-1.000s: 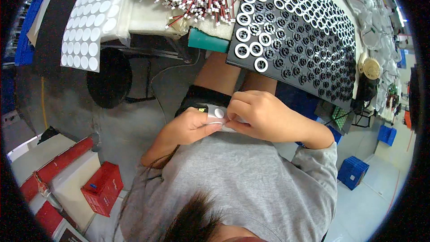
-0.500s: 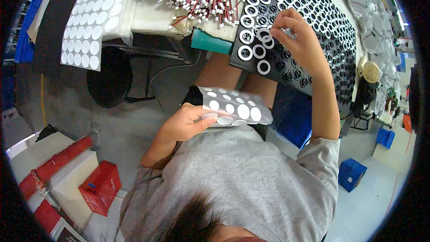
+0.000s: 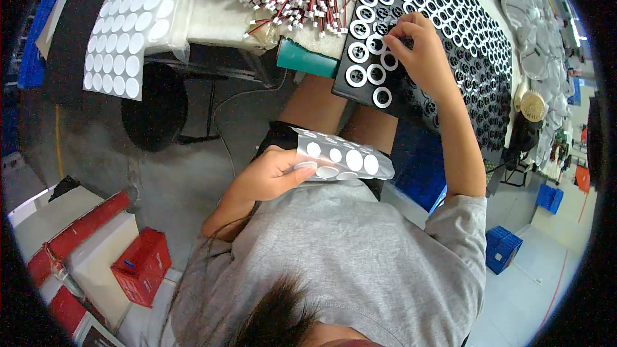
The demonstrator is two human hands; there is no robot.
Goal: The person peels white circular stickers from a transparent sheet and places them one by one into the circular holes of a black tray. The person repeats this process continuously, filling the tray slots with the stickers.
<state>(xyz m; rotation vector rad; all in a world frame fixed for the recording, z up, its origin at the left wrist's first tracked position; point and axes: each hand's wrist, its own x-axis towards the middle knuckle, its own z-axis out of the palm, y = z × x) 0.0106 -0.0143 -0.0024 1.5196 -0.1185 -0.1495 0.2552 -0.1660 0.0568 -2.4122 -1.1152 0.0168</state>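
My left hand (image 3: pixel 273 175) is closed on a curled sheet of clear film with round white stickers (image 3: pixel 353 160), holding it above my lap. The thumb lies on top of the sheet. My right hand (image 3: pixel 421 51) is over the black board (image 3: pixel 360 94), thumb and forefinger bent together at the right edge of a white ring (image 3: pixel 376 44). That ring lies around a small black round part. Around it are more white rings (image 3: pixel 357 76), several with dark parts inside. Bare black round parts (image 3: pixel 466 67) fill the board right of my hand.
Bundles of red and black wires with white connectors (image 3: pixel 302 6) lie at the far middle, past a green block (image 3: pixel 307 58). A sheet of white round stickers (image 3: pixel 116 58) hangs over the table's edge at left. A black round stool (image 3: pixel 154 109) stands below.
The white ring by my right fingertips has moved slightly away from me and now lies around a black part. The left hand still holds the sticker sheet, nearly unmoved.
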